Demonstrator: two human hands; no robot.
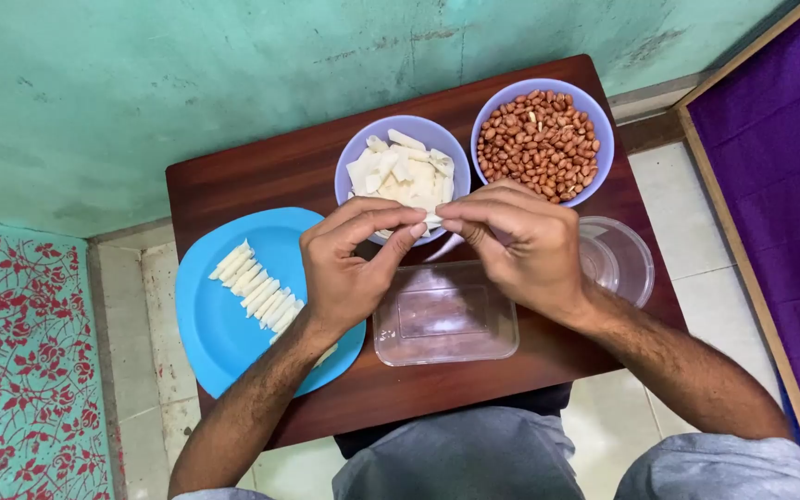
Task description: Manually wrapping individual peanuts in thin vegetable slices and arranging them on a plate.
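My left hand (354,264) and my right hand (520,245) meet above a small dark wooden table (261,181). Together their fingertips pinch a small white wrapper piece (431,220), held just over the near rim of a lilac bowl (349,167) filled with flat white wrapper squares. To the right stands a second lilac bowl (604,139) of brown peanuts. A blue plate (210,319) on the left carries a row of several rolled white pieces (256,287). A clear rectangular plastic container (444,319) sits under my hands.
A clear round container (624,259) stands at the table's right edge. Pale floor tiles surround the table. A teal wall is behind it, a red-flowered teal cloth (20,370) lies at the left, and a purple cloth (780,167) in a wooden frame is at the right.
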